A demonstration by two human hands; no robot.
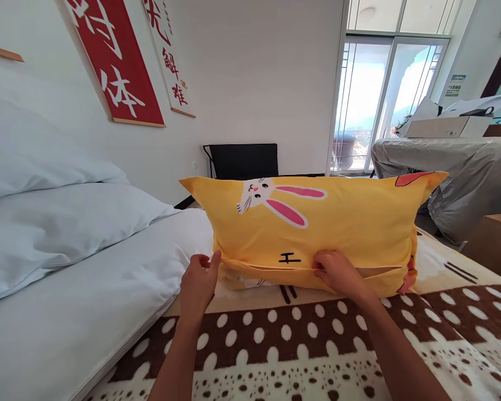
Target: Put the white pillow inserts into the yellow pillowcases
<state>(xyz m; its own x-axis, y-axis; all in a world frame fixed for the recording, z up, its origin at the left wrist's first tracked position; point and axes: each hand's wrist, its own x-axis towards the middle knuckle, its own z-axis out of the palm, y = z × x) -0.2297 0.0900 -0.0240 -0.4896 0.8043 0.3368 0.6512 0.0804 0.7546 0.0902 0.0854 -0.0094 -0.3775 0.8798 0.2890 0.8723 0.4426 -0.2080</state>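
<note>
A yellow pillow [359, 223] with a printed rabbit stands on its long side on the patterned blanket [242, 356]. Along its lower part runs a slit in the cover, gaping at the right. My left hand [200, 275] is at the pillow's lower left corner, thumb and fingers closed at the slit's end. My right hand [338, 270] pinches the edge of the slit right of the middle, its fingertips partly hidden by the fabric.
White pillows or bedding [87, 289] are piled on the left. Behind the bed stands a black chair [246, 160]. At the right are a grey-covered table [434, 159] with boxes on it and a cardboard box [496, 245]. Hanging scrolls [117, 61] and a sliding glass door [384, 106] are beyond.
</note>
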